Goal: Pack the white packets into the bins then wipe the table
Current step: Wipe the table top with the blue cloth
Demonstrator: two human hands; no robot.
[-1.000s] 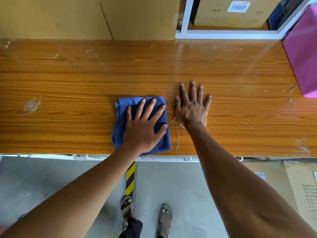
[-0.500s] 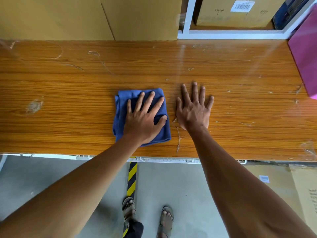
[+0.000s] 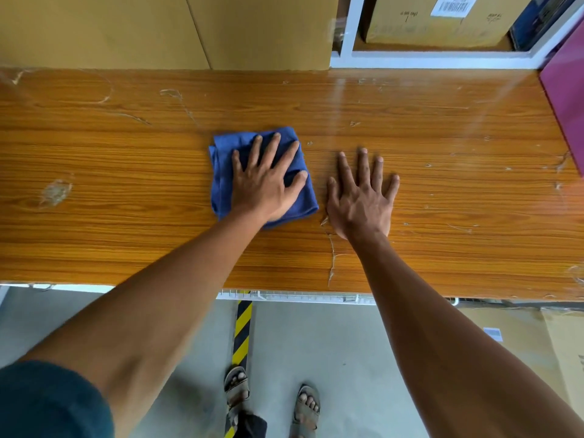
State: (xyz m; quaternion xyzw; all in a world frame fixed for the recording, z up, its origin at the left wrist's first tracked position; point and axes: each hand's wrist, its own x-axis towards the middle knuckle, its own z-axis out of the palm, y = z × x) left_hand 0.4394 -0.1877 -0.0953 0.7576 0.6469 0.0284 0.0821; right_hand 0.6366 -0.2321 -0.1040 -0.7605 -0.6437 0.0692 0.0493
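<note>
Blue folded cloth [image 3: 227, 172] has slid farther from the near edge of the scuffed wooden worktop [image 3: 126, 248] under the flat, straight-fingered left hand [image 3: 268, 181]. The right hand [image 3: 360, 200] stays flat just beside it. No white packets show, so wiping looks underway.

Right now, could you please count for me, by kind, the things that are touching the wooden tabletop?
Blue cloth: 1, folded, flat under the left hand
Hands: 2; the left hand presses on the cloth, the right hand lies flat on the bare wooden tabletop
Magenta bin: 1, at the right edge, partly out of view
White packets: 0 in view
Total: 4
</note>
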